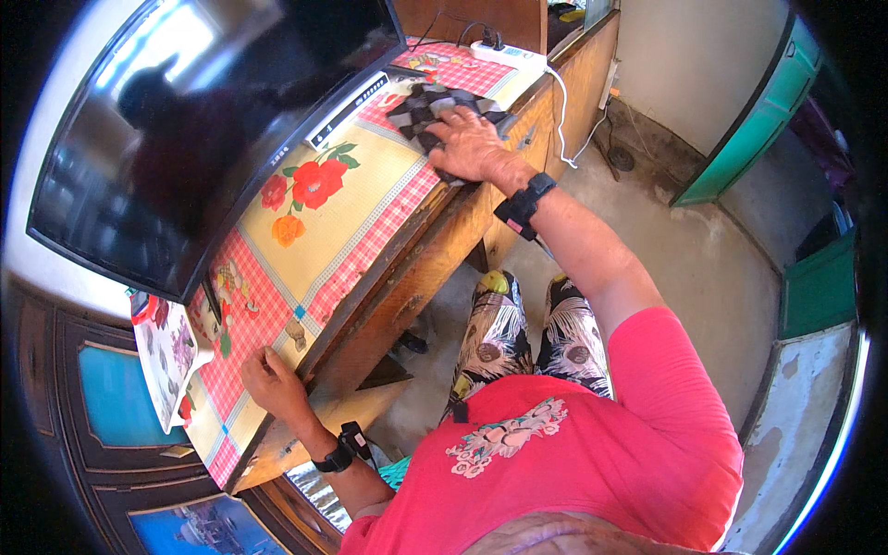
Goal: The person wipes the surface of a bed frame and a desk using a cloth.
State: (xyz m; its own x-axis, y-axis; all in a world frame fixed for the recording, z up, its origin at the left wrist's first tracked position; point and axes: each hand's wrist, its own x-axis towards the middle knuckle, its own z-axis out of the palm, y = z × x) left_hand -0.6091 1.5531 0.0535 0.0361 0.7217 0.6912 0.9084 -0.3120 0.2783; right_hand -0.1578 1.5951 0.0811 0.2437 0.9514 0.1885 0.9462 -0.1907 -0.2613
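Observation:
My right hand (466,147) lies palm down, fingers spread, on a black, grey and white checked cloth (414,119). The cloth is bunched beneath it at the front edge of a wooden desk (416,277), and part of it hangs over the edge. A printed tablecloth (374,170) with red flowers and red-and-white checks covers the desktop. My left hand (272,381) rests near the desk's front left edge, its fingers loosely curled and nothing visible in them. A large black television (229,132) stands behind both hands, its screen dark and reflective.
A slim white box (347,111) with buttons lies before the television. Farther right is a white power strip (506,54) with plugs, its white cord (563,118) hanging over the edge. A flower-patterned tray (170,347) stands at the left end. A green door (756,111) is at right.

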